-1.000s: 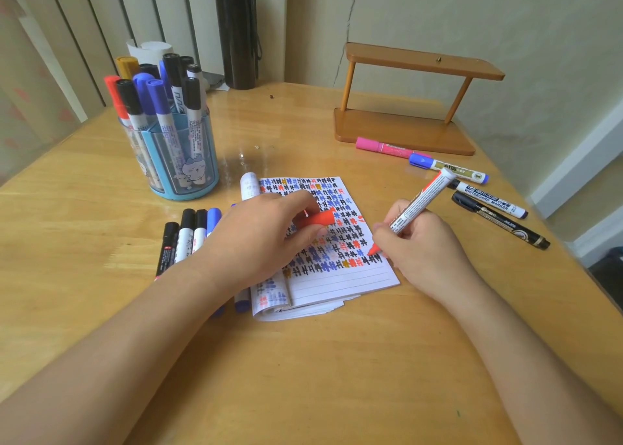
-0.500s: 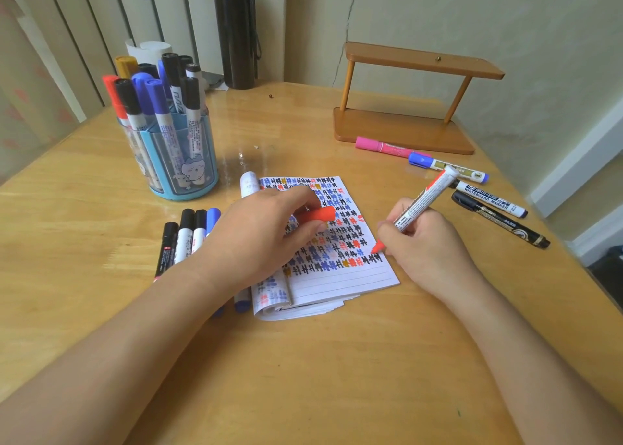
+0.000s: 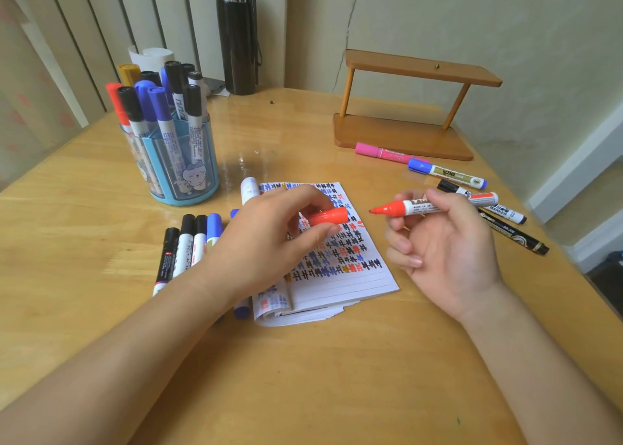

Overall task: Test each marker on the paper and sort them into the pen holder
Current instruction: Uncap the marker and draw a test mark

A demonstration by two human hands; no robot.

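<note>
My right hand (image 3: 441, 242) holds an uncapped red marker (image 3: 418, 206) level above the table, its tip pointing left, just right of the paper. My left hand (image 3: 269, 239) pinches the marker's red cap (image 3: 328, 216) over the lined notepad (image 3: 340, 259), whose page is filled with rows of black, blue, red and orange test marks. The blue pen holder (image 3: 178, 168) stands at the back left with several markers upright in it.
Several markers (image 3: 188, 242) lie in a row left of the notepad, partly under my left forearm. More lie at the right: pink (image 3: 381, 150), blue-capped (image 3: 445, 173) and black ones (image 3: 512, 232). A wooden stand (image 3: 404, 121) and a black bottle (image 3: 237, 33) stand at the back.
My right hand lifted the red marker off the paper and turned palm-up, swinging the tip from down on the page to level and pointing left. My left hand kept the cap.
</note>
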